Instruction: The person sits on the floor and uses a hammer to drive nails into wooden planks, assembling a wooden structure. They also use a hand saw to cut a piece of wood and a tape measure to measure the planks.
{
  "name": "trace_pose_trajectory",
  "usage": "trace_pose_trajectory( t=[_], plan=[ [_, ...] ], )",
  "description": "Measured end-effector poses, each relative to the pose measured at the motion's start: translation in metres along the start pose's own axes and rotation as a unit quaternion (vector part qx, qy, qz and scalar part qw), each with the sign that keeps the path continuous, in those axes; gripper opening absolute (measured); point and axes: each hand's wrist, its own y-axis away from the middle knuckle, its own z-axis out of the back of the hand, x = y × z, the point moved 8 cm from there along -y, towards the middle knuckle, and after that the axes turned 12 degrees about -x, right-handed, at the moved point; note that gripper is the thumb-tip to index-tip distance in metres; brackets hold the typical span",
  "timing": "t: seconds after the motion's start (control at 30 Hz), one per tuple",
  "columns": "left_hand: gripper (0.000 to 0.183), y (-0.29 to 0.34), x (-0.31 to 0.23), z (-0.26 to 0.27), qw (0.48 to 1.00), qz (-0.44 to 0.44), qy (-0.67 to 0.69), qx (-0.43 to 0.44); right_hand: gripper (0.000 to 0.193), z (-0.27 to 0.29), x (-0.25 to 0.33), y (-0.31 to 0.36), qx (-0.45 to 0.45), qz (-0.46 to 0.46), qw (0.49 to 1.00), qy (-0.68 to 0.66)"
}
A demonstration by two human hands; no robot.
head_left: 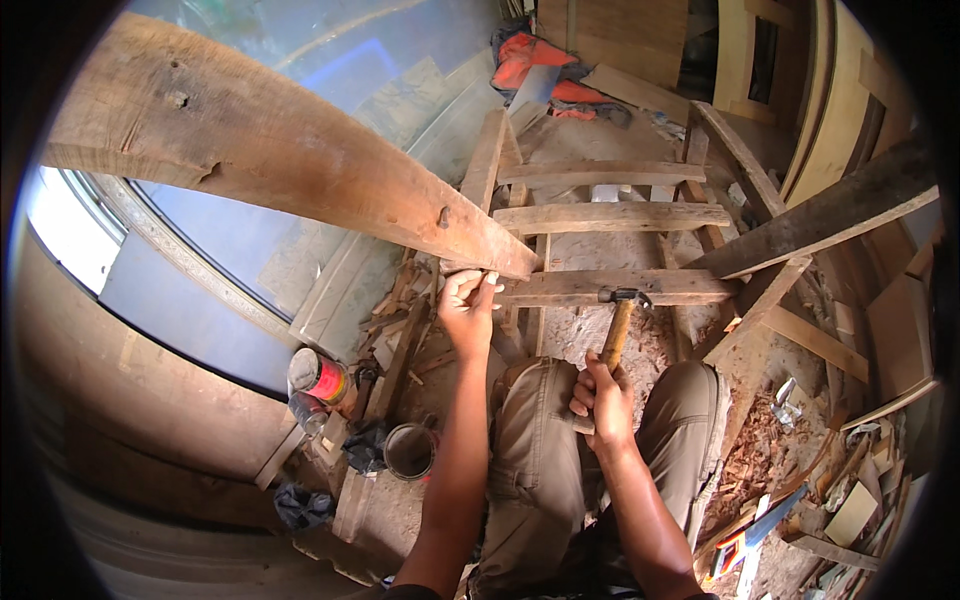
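In the one view, from our head, we are working on a rough wooden frame (615, 217), and a good part of it seems to be done: three crossbars are already sitting between its sides. A thick beam (280, 165) is slanting in from the upper left, and its far end is lying beside the nearest crossbar (560, 288) (we cannot tell if it is fixed there). Our left hand (468, 305) is reaching up to the beam's lower edge by that end. Its thumb and first finger are coming close together and the others are curling; we cannot tell if they are pinching something small. Our right hand (606, 405) is holding a hammer (620, 335), its fingers wrapping around the wooden handle, and the dark head is pointing up, apart from the beam. We are guessing that this beam end is the part left to finish.

Around us, a dusty floor (590, 245) is showing between the bars. Wood chips (745, 410) are covering it on the right, where a saw (765, 530) is lying near scraps. An open tin (410, 452) is standing left of our left arm. Far off, an orange cloth (525, 60) is lying near a pale blue wall (400, 60).
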Motion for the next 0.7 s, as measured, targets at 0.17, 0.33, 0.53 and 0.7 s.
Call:
trace_pose_trajectory(
  t=[0.17,0.33,0.53,0.7],
  plan=[
    [0.011,-0.004,0.003,0.003,1.0,0.017,0.016,-0.003,0.017,-0.001,0.0,-0.001,0.004,-0.001,1.0,-0.005],
    [0.017,-0.007,0.008,0.004,0.996,0.027,0.075,-0.03,0.017,0.0,0.001,-0.001,-0.002,-0.005,1.0,-0.001],
    [0.023,-0.001,0.02,0.016,0.98,0.12,0.081,-0.137,0.017,0.001,0.002,0.0,-0.002,-0.006,1.0,-0.011],
    [0.016,0.01,0.013,0.017,0.982,0.099,0.019,-0.157,0.016,0.001,0.002,0.0,-0.001,0.0,1.0,-0.015]
  ],
)
